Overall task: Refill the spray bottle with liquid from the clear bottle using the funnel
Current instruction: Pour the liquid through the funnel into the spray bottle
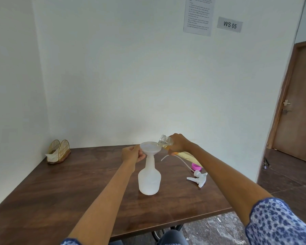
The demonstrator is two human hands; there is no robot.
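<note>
A white translucent spray bottle [149, 179] stands upright on the brown table [60, 188], with a white funnel [150, 147] seated in its neck. My left hand [132, 154] grips the funnel's left rim. My right hand [179, 144] holds the clear bottle [165, 141] tilted, its open mouth over the funnel's right edge; yellowish liquid shows inside it. Most of the clear bottle's body is hidden behind my hand and forearm. The white trigger sprayer head [198, 177] with its thin tube lies on the table to the right.
A pink cap [196, 167] lies beyond the sprayer head, near the table's right edge. A gold wire holder with a tissue [58, 152] stands at the far left corner against the wall. A wooden door [297, 110] is at the right.
</note>
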